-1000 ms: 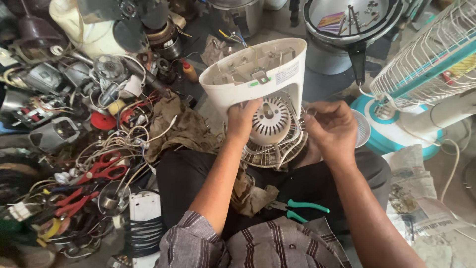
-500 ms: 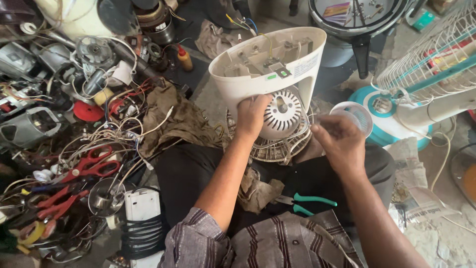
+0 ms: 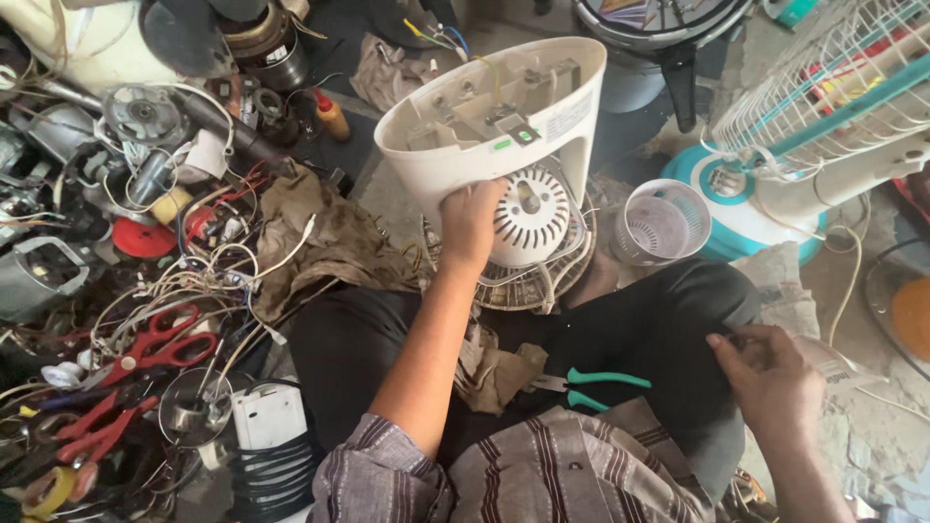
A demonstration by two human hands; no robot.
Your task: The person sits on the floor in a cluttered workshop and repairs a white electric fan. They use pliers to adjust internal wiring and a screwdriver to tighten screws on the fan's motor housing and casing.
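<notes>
My left hand [image 3: 472, 225] grips the lower edge of a white plastic fan housing [image 3: 494, 126], tipped so its hollow inside with wires faces up. Under it sits the white slotted motor cover [image 3: 531, 215] on a round wire grille [image 3: 523, 281]. My right hand [image 3: 770, 376] rests low at the right beside my dark trouser leg, fingers curled at the pocket area; whether it holds anything is hidden. Green-handled pliers [image 3: 591, 384] lie on my lap next to a dirty rag [image 3: 499, 368].
A pile of wires, motors, red-handled cutters [image 3: 155, 344] and scissors fills the left. A small white slotted cap [image 3: 662, 221] lies right of the motor. A teal-based fan with a white wire guard [image 3: 823, 107] stands at the right, a dark round cooker [image 3: 659, 29] behind.
My right hand has left the motor and dropped to my right thigh. The left hand keeps its grip on the housing. The white slotted cap now lies on the floor.
</notes>
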